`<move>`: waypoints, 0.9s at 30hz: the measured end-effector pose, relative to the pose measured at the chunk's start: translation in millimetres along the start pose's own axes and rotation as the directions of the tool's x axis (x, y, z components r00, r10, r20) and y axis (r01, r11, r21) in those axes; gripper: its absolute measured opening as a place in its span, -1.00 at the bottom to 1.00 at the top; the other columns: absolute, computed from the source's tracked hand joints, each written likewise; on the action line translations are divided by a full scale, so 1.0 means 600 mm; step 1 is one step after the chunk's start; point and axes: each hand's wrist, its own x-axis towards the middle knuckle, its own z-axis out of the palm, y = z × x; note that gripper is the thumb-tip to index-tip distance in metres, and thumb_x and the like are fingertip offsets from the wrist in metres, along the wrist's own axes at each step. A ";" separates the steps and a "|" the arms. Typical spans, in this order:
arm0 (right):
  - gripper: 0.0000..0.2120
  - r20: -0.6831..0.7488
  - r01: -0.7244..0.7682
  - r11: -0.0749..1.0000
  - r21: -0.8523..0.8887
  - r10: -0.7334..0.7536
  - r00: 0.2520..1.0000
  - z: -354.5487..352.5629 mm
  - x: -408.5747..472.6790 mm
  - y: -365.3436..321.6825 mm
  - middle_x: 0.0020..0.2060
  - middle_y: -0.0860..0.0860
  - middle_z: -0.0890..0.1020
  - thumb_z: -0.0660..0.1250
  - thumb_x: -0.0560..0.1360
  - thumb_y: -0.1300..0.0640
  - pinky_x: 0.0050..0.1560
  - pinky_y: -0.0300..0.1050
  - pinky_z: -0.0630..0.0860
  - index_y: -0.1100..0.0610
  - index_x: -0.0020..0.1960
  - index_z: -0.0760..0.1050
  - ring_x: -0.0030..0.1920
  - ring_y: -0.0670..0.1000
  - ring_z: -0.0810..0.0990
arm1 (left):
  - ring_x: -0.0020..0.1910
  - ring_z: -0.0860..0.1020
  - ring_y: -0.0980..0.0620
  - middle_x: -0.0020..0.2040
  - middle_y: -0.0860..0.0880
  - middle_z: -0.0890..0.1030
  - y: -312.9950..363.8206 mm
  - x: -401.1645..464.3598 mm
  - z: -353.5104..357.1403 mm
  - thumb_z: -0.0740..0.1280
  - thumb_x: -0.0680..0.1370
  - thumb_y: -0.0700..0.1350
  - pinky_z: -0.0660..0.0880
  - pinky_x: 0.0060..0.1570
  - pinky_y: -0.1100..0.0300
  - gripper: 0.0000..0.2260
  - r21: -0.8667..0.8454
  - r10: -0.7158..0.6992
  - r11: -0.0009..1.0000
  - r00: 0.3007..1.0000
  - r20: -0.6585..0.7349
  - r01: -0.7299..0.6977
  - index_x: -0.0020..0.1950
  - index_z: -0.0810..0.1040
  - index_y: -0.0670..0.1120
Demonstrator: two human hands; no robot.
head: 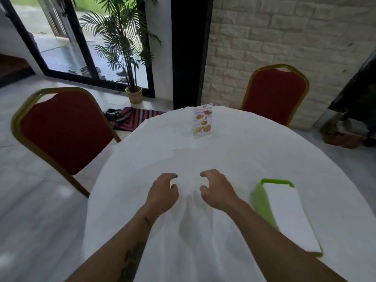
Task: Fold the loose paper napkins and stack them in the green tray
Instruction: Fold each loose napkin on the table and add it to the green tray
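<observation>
Fingers on both hands curl loosely, grasping nothing we can make out, over white napkins on the table. Tray, at four o'clock, holds a stack. Next, we judge: pinch a napkin edge.

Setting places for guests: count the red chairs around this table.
2. One red chair stands at the table's far-left side, the other red chair at its far-right edge by the brick wall. More may be out of frame.
</observation>
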 end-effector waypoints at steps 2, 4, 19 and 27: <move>-0.51 0.033 -0.023 1.000 0.017 0.022 0.999 0.027 0.025 -0.029 0.44 0.01 0.38 0.23 0.51 0.11 0.42 0.05 0.30 0.08 0.43 0.36 0.42 0.08 0.34 | 0.36 0.39 0.00 0.41 0.00 0.40 -0.043 0.037 -0.034 0.23 0.54 -0.15 0.32 0.35 0.14 -0.63 0.044 -0.036 0.998 0.999 0.025 0.035 0.36 0.43 -0.05; -0.50 0.065 -0.045 0.999 0.027 0.043 0.997 0.049 0.045 -0.048 0.44 0.00 0.36 0.23 0.51 0.11 0.42 0.04 0.31 0.08 0.45 0.34 0.43 0.07 0.32 | 0.42 0.33 -0.03 0.48 -0.02 0.31 -0.076 0.073 -0.060 0.22 0.54 -0.13 0.28 0.40 0.08 -0.57 0.116 -0.064 0.992 0.996 0.057 0.057 0.43 0.36 -0.06; -0.44 0.134 -0.234 0.972 -0.008 0.233 0.963 0.103 0.095 -0.028 0.43 0.02 0.35 0.20 0.48 0.16 0.37 -0.01 0.36 0.07 0.48 0.30 0.41 0.08 0.33 | 0.56 -0.18 -0.05 0.59 -0.05 -0.17 -0.192 0.169 -0.078 0.03 0.58 0.06 -0.13 0.50 -0.18 -0.41 0.530 -0.062 0.844 0.966 0.253 -0.085 0.56 -0.10 -0.04; -0.42 0.037 -0.391 0.900 0.191 0.391 0.919 0.113 0.085 -0.012 0.38 0.11 0.38 0.27 0.47 0.16 0.32 -0.04 0.37 0.11 0.48 0.30 0.38 0.14 0.38 | 0.56 -0.08 -0.07 0.59 -0.05 -0.07 -0.152 0.086 -0.040 0.09 0.55 0.02 -0.04 0.51 -0.09 -0.41 0.536 0.020 0.827 0.961 0.277 -0.172 0.55 -0.01 -0.03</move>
